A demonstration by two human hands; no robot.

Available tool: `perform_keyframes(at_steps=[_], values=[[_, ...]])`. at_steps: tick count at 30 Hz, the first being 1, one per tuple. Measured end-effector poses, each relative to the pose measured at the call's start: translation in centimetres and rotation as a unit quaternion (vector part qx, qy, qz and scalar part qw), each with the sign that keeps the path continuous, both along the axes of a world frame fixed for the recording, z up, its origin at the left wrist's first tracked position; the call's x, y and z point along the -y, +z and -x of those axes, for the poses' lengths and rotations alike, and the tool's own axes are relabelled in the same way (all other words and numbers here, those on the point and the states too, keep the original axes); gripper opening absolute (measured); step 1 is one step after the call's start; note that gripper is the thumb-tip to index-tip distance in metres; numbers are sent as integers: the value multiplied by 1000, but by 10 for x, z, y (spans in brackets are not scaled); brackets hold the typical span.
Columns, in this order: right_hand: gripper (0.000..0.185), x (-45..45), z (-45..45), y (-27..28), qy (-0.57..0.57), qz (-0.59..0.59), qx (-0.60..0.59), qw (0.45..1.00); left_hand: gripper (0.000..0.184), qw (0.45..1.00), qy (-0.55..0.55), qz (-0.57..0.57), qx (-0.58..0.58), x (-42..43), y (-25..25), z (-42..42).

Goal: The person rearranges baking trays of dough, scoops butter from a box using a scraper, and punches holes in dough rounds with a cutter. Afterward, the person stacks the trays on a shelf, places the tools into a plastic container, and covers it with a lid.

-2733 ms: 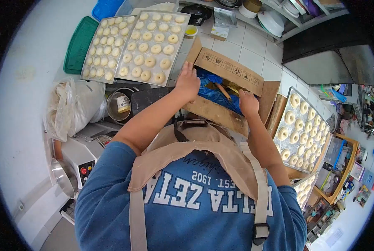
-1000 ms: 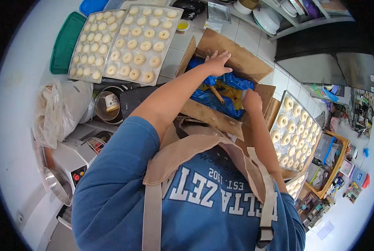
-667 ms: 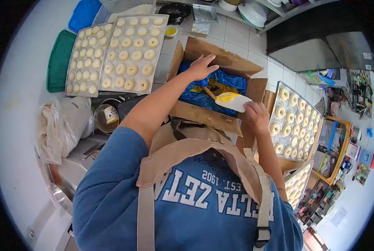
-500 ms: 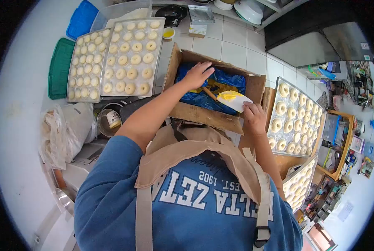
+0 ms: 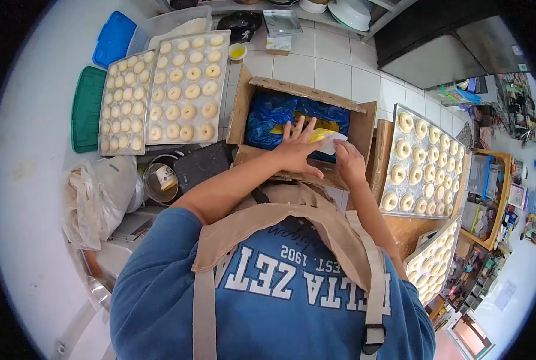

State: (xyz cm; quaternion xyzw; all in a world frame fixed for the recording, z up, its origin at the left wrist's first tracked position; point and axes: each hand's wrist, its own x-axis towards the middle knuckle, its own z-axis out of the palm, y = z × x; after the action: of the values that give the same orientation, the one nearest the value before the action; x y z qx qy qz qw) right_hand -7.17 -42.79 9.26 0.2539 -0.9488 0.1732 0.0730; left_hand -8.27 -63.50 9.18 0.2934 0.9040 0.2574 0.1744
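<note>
My left hand [image 5: 297,147] has its fingers spread over the near part of a cardboard box [image 5: 307,89], next to a white plastic scraper [image 5: 338,143]. My right hand [image 5: 349,161] pinches the scraper by its right end. Yellow paste, butter- or margarine-like, is smeared on the scraper's left side. Blue plastic [image 5: 268,111] lines the box, with more yellow paste showing inside. Whether my left fingers touch the scraper, I cannot tell.
Trays of ring-shaped dough [image 5: 187,90] lie left of the box, and another dough tray [image 5: 421,162] stands at the right. A small bowl of yellow liquid [image 5: 237,52] is behind the box. A metal pot [image 5: 162,179] and plastic bags [image 5: 97,198] sit at the left.
My left hand has moved down from the box's far side towards the scraper, its fingers spreading. The wooden handle seen in the box earlier is now hidden. My right hand has shifted slightly left with the scraper.
</note>
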Motion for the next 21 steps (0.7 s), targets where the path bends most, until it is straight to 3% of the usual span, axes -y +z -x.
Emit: perform_keyframes(at_steps=[9,21], values=[[13,-6,-1,-2,21,47,-35,998,117,998,-29,59,7,-13,1,8],[12,-15,9,-3,29,62,-58,996,123,996,-52,75,-11,-27,-9,21]])
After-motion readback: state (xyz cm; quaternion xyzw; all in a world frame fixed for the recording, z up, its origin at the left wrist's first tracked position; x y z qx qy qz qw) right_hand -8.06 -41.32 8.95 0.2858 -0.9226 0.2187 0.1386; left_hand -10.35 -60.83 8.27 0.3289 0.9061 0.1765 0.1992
